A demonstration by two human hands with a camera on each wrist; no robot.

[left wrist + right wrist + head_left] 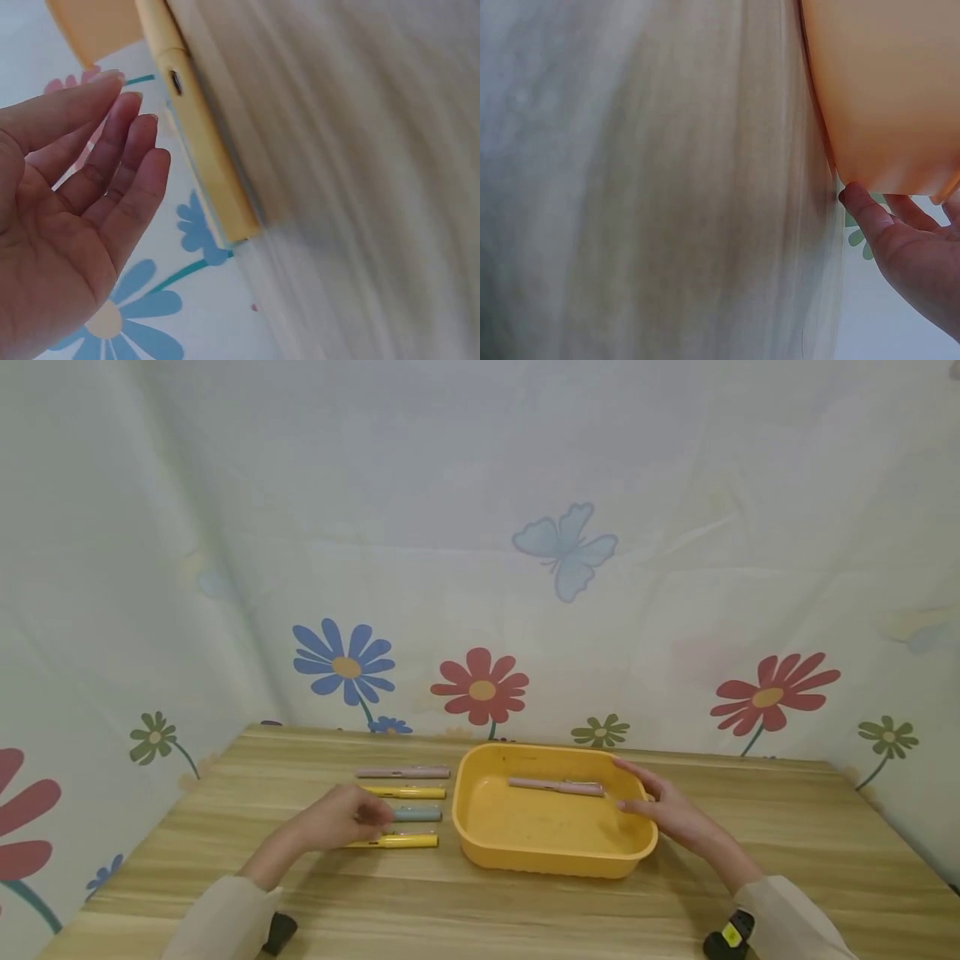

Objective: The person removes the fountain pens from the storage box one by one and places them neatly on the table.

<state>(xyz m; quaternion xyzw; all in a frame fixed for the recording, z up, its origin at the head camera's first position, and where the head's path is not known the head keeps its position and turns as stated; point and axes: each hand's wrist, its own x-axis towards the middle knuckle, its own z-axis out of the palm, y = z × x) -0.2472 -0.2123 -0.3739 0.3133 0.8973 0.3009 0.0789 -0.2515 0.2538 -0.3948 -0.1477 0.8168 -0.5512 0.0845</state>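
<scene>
Capped pens lie in a row on the table, left of a yellow plastic basket (543,862): a mauve pen (405,772) at the back, a yellow pen (412,792), a teal pen (420,814) and a nearer yellow pen (412,841). My left hand (337,818) hovers over the left ends of the nearer pens, hiding part of them. In the left wrist view, its loosely bent fingers hold nothing beside the yellow pen (206,150). My right hand (678,814) holds the basket's right end, fingers over the rim. Inside the basket lies another mauve pen (555,786).
The wood-grain table (480,918) meets a flower-printed cloth backdrop (630,693) at its far edge. Dark straps (727,939) circle the wrists, below light sleeves (225,918).
</scene>
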